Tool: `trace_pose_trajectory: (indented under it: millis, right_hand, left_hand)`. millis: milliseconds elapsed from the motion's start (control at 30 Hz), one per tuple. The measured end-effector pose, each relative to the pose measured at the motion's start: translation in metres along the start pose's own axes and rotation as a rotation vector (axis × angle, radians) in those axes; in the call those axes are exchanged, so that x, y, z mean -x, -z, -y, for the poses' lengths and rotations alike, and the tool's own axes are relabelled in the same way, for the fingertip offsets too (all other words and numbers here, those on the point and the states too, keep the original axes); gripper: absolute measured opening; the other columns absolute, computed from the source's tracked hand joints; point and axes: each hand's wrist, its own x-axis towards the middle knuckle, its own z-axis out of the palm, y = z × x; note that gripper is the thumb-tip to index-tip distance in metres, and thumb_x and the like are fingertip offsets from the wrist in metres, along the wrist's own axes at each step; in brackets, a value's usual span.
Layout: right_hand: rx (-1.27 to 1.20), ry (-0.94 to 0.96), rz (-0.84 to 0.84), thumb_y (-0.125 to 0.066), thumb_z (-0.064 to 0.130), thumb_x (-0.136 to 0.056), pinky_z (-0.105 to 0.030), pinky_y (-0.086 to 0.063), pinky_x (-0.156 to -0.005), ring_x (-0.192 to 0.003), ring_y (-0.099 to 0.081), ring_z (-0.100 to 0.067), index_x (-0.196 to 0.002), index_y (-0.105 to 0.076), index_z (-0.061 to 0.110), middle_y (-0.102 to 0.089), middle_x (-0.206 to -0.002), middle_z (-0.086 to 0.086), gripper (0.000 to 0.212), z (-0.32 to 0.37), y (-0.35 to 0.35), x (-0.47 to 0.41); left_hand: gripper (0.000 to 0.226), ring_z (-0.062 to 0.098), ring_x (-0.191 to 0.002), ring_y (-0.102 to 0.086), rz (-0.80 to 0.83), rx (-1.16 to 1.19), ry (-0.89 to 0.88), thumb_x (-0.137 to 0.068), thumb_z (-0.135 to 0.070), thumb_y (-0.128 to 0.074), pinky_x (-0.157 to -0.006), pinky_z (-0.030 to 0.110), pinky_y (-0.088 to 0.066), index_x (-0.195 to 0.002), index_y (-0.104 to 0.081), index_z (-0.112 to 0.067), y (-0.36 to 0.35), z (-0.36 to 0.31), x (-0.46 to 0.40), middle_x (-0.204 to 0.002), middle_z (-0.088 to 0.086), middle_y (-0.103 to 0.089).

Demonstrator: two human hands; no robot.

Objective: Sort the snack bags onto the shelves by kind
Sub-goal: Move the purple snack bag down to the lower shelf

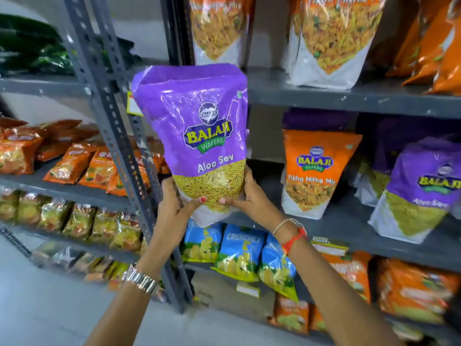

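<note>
Head view shows a glossy purple plastic Aloo Sev snack bag (197,136) held upright, long axis vertical and printed face toward the camera, its lower end clasped between the left hand (174,203) and right hand (249,198), fingers (249,182) wrapped around its sides. It hangs in front of the grey metal shelf (324,96) edge, beside the slotted grey upright post (109,116). Open shelf room lies just right of it, before one orange Tikha Mitha Mix bag (319,168) and one more purple Aloo Sev bag (421,188).
</note>
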Motion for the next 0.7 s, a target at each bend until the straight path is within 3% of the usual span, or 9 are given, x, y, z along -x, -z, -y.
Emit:
trace_pose_trajectory:
  millis: [33, 167, 233, 300, 367, 433, 567, 633, 700]
  right_hand:
    - [0.001, -0.029, 0.006, -0.078, 0.053, -0.064, -0.051, -0.036, -0.115, -0.138, -0.043, -0.020, -0.140, -0.019, 0.038, -0.045, -0.146, -0.006, 0.097, -0.012, -0.001, 0.004]
    - [0.009, -0.137, -0.012, -0.078, 0.053, -0.063, -0.052, -0.038, -0.114, -0.136, -0.045, -0.024, -0.140, -0.022, 0.029, -0.047, -0.143, -0.010, 0.098, -0.054, 0.005, 0.017]
    - [0.030, -0.179, -0.034, -0.077, 0.047, -0.065, -0.047, -0.039, -0.114, -0.134, -0.047, -0.022, -0.140, -0.021, 0.030, -0.049, -0.140, -0.006, 0.095, -0.069, 0.012, 0.021]
    - [0.043, -0.209, -0.045, -0.080, 0.032, -0.071, -0.045, -0.040, -0.113, -0.131, -0.049, -0.020, -0.143, -0.021, 0.026, -0.051, -0.135, -0.003, 0.093, -0.084, 0.022, 0.020]
    - [0.059, -0.234, -0.050, -0.080, 0.018, -0.074, -0.045, -0.041, -0.112, -0.127, -0.050, -0.017, -0.140, -0.023, 0.028, -0.052, -0.132, 0.000, 0.088, -0.095, 0.033, 0.016]
    - [0.059, -0.260, -0.055, -0.079, 0.015, -0.075, -0.045, -0.041, -0.112, -0.128, -0.049, -0.017, -0.141, -0.024, 0.029, -0.052, -0.133, 0.001, 0.087, -0.105, 0.041, 0.009]
    - [0.015, -0.296, -0.048, -0.080, 0.029, -0.073, -0.050, -0.037, -0.114, -0.136, -0.044, -0.021, -0.149, -0.020, 0.023, -0.048, -0.144, -0.003, 0.097, -0.122, 0.051, 0.002]
    - [-0.012, -0.304, -0.040, -0.078, 0.046, -0.066, -0.052, -0.037, -0.115, -0.140, -0.042, -0.022, -0.150, -0.019, 0.023, -0.046, -0.149, -0.004, 0.105, -0.133, 0.052, -0.001]
    - [-0.027, -0.308, -0.034, -0.076, 0.051, -0.064, -0.053, -0.037, -0.115, -0.140, -0.041, -0.022, -0.152, -0.016, 0.023, -0.045, -0.151, -0.005, 0.110, -0.146, 0.053, -0.004]
  left_hand:
    - [0.045, -0.003, -0.098, -0.062, -0.007, -0.016, 0.025, -0.075, -0.026, -0.070, -0.082, 0.024, -0.051, -0.109, -0.040, -0.032, -0.006, 0.010, 0.005, -0.105, -0.018, -0.061]
    - [0.044, -0.015, -0.084, -0.058, -0.032, -0.084, 0.061, -0.079, -0.010, -0.067, -0.072, 0.012, -0.047, -0.113, -0.038, -0.011, -0.040, 0.040, 0.013, -0.097, -0.017, -0.057]
    - [0.047, -0.003, -0.096, -0.060, -0.008, -0.066, 0.092, -0.080, -0.014, -0.065, -0.080, 0.020, -0.050, -0.117, -0.037, -0.010, -0.057, 0.051, 0.013, -0.105, -0.015, -0.058]
    - [0.046, 0.010, -0.100, -0.059, 0.012, -0.059, 0.114, -0.083, -0.015, -0.063, -0.078, 0.014, -0.047, -0.120, -0.036, -0.011, -0.073, 0.060, 0.010, -0.108, -0.010, -0.058]
    - [0.044, 0.013, -0.099, -0.059, 0.018, -0.064, 0.126, -0.085, -0.012, -0.062, -0.074, 0.007, -0.045, -0.120, -0.036, -0.015, -0.089, 0.061, 0.006, -0.113, -0.001, -0.058]
    - [0.045, 0.017, -0.104, -0.058, 0.011, -0.060, 0.140, -0.085, -0.013, -0.061, -0.077, 0.010, -0.046, -0.122, -0.035, -0.013, -0.104, 0.066, 0.001, -0.119, 0.004, -0.057]
    - [0.052, 0.016, -0.109, -0.056, 0.000, -0.062, 0.184, -0.085, -0.018, -0.062, -0.093, 0.035, -0.048, -0.127, -0.032, -0.010, -0.125, 0.083, -0.010, -0.124, 0.004, -0.056]
    - [0.053, 0.014, -0.111, -0.055, -0.001, -0.040, 0.201, -0.085, -0.019, -0.062, -0.097, 0.040, -0.047, -0.128, -0.031, -0.011, -0.135, 0.088, -0.012, -0.125, 0.002, -0.055]
    - [0.056, 0.011, -0.112, -0.053, -0.009, -0.015, 0.216, -0.086, -0.017, -0.061, -0.100, 0.041, -0.045, -0.131, -0.030, -0.011, -0.143, 0.096, -0.014, -0.125, -0.003, -0.053]
